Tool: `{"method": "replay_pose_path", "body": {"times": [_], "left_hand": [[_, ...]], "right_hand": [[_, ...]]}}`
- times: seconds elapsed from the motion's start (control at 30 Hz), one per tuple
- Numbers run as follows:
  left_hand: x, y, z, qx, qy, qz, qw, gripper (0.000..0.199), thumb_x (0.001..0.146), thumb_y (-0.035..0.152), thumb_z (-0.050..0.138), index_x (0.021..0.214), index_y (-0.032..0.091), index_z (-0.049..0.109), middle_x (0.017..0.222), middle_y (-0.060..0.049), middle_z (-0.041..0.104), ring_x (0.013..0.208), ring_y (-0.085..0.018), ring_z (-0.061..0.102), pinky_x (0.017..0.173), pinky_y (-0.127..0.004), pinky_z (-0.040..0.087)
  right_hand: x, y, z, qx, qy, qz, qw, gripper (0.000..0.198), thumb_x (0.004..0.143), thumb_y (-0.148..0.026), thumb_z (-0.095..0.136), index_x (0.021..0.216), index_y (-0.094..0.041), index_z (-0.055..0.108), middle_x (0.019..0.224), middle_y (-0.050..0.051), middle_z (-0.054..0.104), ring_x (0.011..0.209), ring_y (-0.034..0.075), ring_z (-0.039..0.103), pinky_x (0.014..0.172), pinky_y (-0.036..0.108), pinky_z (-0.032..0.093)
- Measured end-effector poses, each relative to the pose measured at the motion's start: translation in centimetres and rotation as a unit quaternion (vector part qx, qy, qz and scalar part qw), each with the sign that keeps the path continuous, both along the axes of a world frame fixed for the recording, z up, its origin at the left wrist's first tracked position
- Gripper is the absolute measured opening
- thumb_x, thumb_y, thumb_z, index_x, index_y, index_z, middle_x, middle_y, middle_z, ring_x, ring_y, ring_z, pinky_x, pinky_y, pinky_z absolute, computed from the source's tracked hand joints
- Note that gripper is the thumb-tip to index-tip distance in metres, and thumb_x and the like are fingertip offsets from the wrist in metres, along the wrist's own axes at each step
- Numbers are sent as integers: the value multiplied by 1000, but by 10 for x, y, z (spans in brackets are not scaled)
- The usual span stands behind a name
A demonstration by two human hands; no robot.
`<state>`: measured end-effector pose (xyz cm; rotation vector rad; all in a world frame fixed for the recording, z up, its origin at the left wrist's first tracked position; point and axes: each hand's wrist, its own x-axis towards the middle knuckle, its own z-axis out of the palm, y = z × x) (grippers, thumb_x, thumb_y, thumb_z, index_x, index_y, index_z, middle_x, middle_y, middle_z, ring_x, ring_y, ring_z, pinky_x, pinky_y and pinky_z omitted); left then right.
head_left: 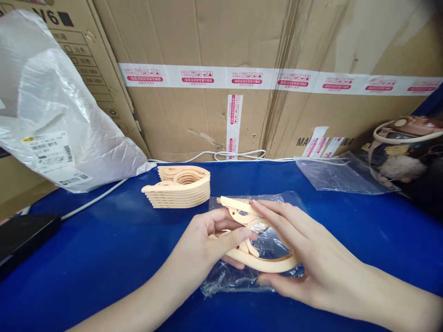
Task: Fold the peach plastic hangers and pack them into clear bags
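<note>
A pale peach plastic folding hanger [266, 263], with curved arms and inner curved pieces, is held up between both hands. My left hand [221, 242] closes on its left part, thumb on top and fingers behind. My right hand [297, 244] grips the right side, fingers along the upper arm and thumb beneath the lower curve. Below them a clear plastic bag [238, 281] lies crumpled on the blue table. Behind my left hand stands a neat stack of several matching folded hangers [180, 193].
A white shipping bag [62, 101] leans at the left, above a black device [27, 240]. Large cardboard boxes [200, 115] form the back wall, with a white cable [238, 154] along their foot. At right are another clear bag [332, 173] and a transparent bag with a plush charm [398, 161].
</note>
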<state>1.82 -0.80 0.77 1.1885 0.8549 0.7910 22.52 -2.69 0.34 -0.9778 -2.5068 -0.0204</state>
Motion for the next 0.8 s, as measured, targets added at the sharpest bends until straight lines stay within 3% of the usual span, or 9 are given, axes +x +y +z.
{"method": "replay_pose_path", "body": {"times": [0.17, 0.27, 0.37, 0.43, 0.5, 0.6, 0.67, 0.8], "left_hand": [[3, -3, -1, 28, 25, 3, 999, 32, 82, 40, 66, 104, 17, 65, 96, -6, 68, 84, -21, 67, 58, -25, 59], [-5, -3, 4, 152, 82, 4, 985, 32, 90, 46, 53, 111, 23, 62, 118, -6, 62, 104, -23, 62, 72, -30, 59], [-18, 1, 10, 311, 238, -57, 918, 53, 85, 49, 60, 134, 31, 46, 144, -4, 44, 131, -27, 41, 104, -45, 42], [-26, 3, 12, 353, 344, -122, 862, 83, 78, 58, 65, 146, 32, 27, 155, -5, 25, 141, -32, 23, 113, -52, 25], [-31, 6, 11, 340, 418, -180, 823, 101, 73, 68, 62, 152, 29, 11, 160, -5, 7, 145, -34, 6, 115, -54, 17], [-33, 7, 8, 295, 472, -234, 797, 109, 72, 76, 55, 152, 25, 1, 159, -5, -6, 144, -33, -4, 115, -53, 15], [-32, 7, 7, 280, 484, -244, 792, 110, 72, 78, 52, 151, 24, -3, 158, -4, -9, 143, -32, -6, 115, -53, 14], [-32, 8, 5, 283, 497, -237, 785, 115, 68, 82, 52, 151, 25, -3, 157, -2, -12, 143, -32, -10, 115, -54, 12]], "right_hand": [[0, 2, 3, 5, 9, -20, 1000, 77, 81, -36, 61, 146, -15, 26, 140, 16, 44, 126, 29, 45, 98, 43, 48], [24, 13, 23, 7, 21, -46, 999, 76, 79, -33, 63, 146, -21, 28, 137, 13, 47, 122, 30, 48, 97, 47, 49], [63, 27, 48, 2, 11, -75, 997, 67, 77, -34, 66, 139, -31, 41, 133, 8, 49, 122, 31, 48, 99, 47, 49], [90, 34, 57, -60, 32, -86, 994, 64, 78, -36, 66, 138, -35, 44, 134, 7, 48, 118, 30, 50, 82, 37, 61], [111, 37, 59, -168, 51, -102, 979, 65, 77, -38, 67, 138, -39, 43, 140, 5, 39, 116, 29, 54, 65, 29, 64], [133, 40, 53, -257, 31, -124, 958, 66, 78, -37, 66, 139, -39, 41, 144, 6, 34, 115, 29, 56, 62, 26, 64], [140, 41, 48, -240, -17, -127, 962, 66, 76, -38, 67, 138, -37, 44, 139, 8, 40, 117, 31, 55, 67, 29, 64], [138, 36, 45, -142, -106, -95, 980, 64, 63, -34, 73, 126, -37, 59, 124, 8, 59, 117, 34, 55, 88, 41, 56]]}}
